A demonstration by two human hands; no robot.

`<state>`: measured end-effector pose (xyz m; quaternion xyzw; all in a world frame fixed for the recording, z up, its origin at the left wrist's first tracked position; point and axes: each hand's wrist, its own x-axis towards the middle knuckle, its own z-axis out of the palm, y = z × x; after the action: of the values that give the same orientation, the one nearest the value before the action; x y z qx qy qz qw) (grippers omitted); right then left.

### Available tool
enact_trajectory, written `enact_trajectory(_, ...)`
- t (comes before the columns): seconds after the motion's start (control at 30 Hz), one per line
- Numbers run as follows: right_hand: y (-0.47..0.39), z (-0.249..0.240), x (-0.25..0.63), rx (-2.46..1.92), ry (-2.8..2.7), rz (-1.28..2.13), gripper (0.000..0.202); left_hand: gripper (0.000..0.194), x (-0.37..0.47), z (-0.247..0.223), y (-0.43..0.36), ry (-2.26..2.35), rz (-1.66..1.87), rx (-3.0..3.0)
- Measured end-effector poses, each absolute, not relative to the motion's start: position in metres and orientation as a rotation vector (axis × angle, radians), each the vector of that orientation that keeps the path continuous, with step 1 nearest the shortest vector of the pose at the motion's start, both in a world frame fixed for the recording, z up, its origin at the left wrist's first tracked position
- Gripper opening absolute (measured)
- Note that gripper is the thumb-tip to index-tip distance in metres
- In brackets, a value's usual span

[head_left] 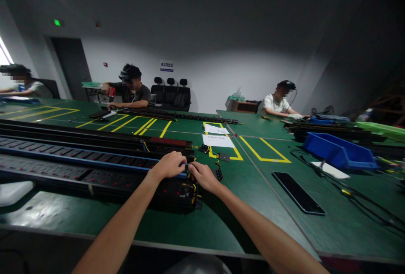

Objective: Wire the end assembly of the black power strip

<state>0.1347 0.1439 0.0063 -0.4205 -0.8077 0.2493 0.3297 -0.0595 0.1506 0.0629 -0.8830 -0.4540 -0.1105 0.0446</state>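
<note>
Several long black power strips with rows of sockets lie side by side on the green table. At the right end of a blue-edged power strip, my left hand is closed, its fingers curled over the strip's edge. Right beside it, my right hand pinches at the strip's end; what sits between those fingertips is too small and hidden to name. Nearer to me, a power strip with red marks has yellow wires showing at its open end. Small black end pieces with wires lie just past my right hand.
A phone lies to the right, near black cables and a blue bin. Paper sheets lie beyond my hands. A white object is at left. Co-workers sit across the table, one holding a red power drill.
</note>
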Motion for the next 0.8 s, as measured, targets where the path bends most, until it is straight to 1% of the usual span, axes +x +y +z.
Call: enact_trajectory(0.8, 0.1443, 0.0058, 0.1339, -1.096, -2.118, 0.643, 0.037, 0.022, -0.0606, 0.0608, 0.153, -1.369, -0.345, -2.703)
